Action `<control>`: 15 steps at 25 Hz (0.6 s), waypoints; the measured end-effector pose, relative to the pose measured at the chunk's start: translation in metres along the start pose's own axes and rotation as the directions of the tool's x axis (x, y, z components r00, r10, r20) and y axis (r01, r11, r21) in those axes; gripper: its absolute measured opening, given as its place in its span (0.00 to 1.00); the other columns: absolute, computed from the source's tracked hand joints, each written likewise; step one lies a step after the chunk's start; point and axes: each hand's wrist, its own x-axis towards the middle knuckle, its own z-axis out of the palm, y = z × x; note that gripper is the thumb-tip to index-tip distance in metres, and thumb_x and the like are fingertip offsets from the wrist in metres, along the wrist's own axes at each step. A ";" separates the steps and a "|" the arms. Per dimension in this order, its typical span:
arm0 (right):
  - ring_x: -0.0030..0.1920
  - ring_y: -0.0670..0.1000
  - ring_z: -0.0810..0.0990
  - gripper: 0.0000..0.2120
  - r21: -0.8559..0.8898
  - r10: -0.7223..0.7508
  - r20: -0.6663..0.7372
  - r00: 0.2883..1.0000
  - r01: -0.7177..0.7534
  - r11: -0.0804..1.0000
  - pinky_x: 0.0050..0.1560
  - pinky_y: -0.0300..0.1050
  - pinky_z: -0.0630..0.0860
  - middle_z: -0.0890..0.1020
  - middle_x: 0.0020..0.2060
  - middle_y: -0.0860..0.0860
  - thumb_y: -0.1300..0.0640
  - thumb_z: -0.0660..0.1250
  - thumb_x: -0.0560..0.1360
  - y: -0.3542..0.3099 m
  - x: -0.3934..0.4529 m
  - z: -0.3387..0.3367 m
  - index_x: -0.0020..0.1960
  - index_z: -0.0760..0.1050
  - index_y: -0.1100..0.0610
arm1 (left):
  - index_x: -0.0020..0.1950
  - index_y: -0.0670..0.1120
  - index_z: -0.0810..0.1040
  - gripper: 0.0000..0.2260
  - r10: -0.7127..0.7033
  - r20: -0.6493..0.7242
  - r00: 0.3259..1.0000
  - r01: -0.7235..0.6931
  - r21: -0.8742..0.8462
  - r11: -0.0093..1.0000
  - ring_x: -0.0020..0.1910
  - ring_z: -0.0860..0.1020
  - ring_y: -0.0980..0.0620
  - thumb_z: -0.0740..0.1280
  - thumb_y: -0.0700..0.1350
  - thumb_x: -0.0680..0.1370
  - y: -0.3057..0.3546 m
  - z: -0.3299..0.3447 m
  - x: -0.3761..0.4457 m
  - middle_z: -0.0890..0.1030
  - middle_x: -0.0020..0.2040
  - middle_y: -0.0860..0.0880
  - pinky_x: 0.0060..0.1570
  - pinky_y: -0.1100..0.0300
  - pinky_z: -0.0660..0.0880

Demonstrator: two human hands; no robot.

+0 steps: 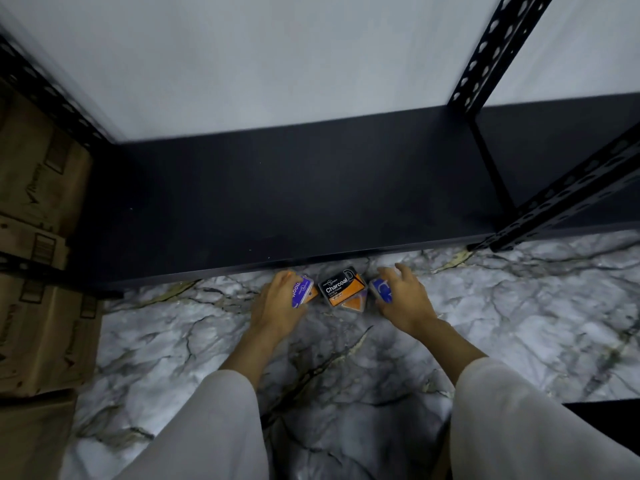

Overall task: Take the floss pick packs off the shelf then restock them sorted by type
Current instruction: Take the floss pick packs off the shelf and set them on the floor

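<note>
Down on the marble floor [346,358], our left hand [277,306] curls round a purple pack [300,292], our right hand [403,299] round a blue pack [381,289]. Between them lies the Charcoal pack [341,285], untouched. Three packs showing (small, stiff, light, we reckon; pinch the edges). Beyond it, the black shelf [294,202].

Stockroom: black slotted-steel shelving [277,202], stacked cardboard cartons [38,174], marble-pattern floor [346,358].
</note>
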 end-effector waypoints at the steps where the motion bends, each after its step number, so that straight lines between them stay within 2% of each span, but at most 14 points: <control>1: 0.72 0.60 0.61 0.29 0.014 -0.014 0.001 1.000 0.014 1.000 0.69 0.55 0.64 0.61 0.73 0.59 0.56 0.68 0.73 -0.006 -0.005 -0.010 0.71 0.63 0.54 | 0.66 0.50 0.72 0.21 -0.003 0.001 1.000 0.003 -0.010 1.000 0.60 0.73 0.47 0.71 0.48 0.74 0.009 -0.013 -0.005 0.70 0.66 0.51 0.56 0.52 0.73; 4: 0.66 0.58 0.68 0.23 0.019 -0.070 -0.019 0.997 0.071 0.997 0.63 0.53 0.70 0.68 0.68 0.56 0.56 0.65 0.75 -0.028 -0.017 -0.048 0.69 0.67 0.55 | 0.62 0.53 0.74 0.14 0.013 -0.016 1.000 -0.012 0.036 0.999 0.58 0.75 0.48 0.66 0.49 0.77 0.039 -0.056 -0.019 0.73 0.63 0.52 0.53 0.53 0.73; 8: 0.58 0.59 0.76 0.16 0.007 -0.098 -0.052 0.994 0.098 0.995 0.55 0.51 0.75 0.79 0.59 0.54 0.55 0.61 0.76 -0.069 -0.052 -0.122 0.63 0.73 0.51 | 0.60 0.54 0.76 0.11 0.085 -0.111 0.990 -0.073 0.105 0.992 0.57 0.77 0.48 0.62 0.51 0.78 0.087 -0.131 -0.052 0.78 0.59 0.53 0.53 0.54 0.72; 12: 0.54 0.59 0.78 0.10 -0.031 -0.194 -0.168 0.966 0.192 0.981 0.52 0.51 0.75 0.81 0.55 0.54 0.52 0.61 0.76 -0.116 -0.110 -0.212 0.55 0.77 0.51 | 0.56 0.55 0.76 0.09 0.179 -0.186 0.966 -0.151 0.155 0.976 0.54 0.78 0.50 0.60 0.51 0.78 0.136 -0.214 -0.103 0.80 0.55 0.56 0.51 0.54 0.73; 15: 0.52 0.56 0.78 0.11 -0.076 -0.275 -0.251 0.928 0.264 0.961 0.50 0.48 0.75 0.80 0.55 0.52 0.51 0.61 0.77 -0.145 -0.157 -0.276 0.56 0.77 0.50 | 0.55 0.54 0.77 0.09 0.263 -0.256 0.930 -0.213 0.206 0.955 0.53 0.78 0.49 0.60 0.51 0.78 0.172 -0.270 -0.144 0.80 0.55 0.54 0.52 0.54 0.74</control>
